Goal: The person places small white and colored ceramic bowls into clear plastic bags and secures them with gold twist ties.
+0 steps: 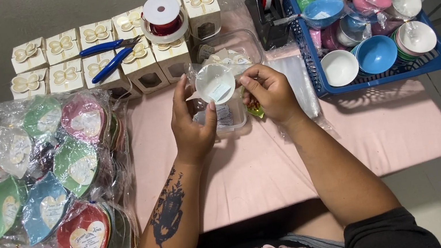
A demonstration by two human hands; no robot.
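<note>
Both hands (230, 108), round glossy white bowl (215, 83)

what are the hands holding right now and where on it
Both hands hold a small white bowl in clear wrap: the left hand grips its lower left rim, the right hand its right rim. The right hand also seems to pinch something green.

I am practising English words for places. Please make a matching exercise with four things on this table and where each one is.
Things:
1. blue pliers
2. red ribbon spool
3. small white bowl
4. blue basket

Places:
A. far right of the table
B. between the left hand and right hand
C. lying across the white gift boxes
D. on top of the boxes, at the back

Pairs: 1-C, 2-D, 3-B, 4-A
</note>
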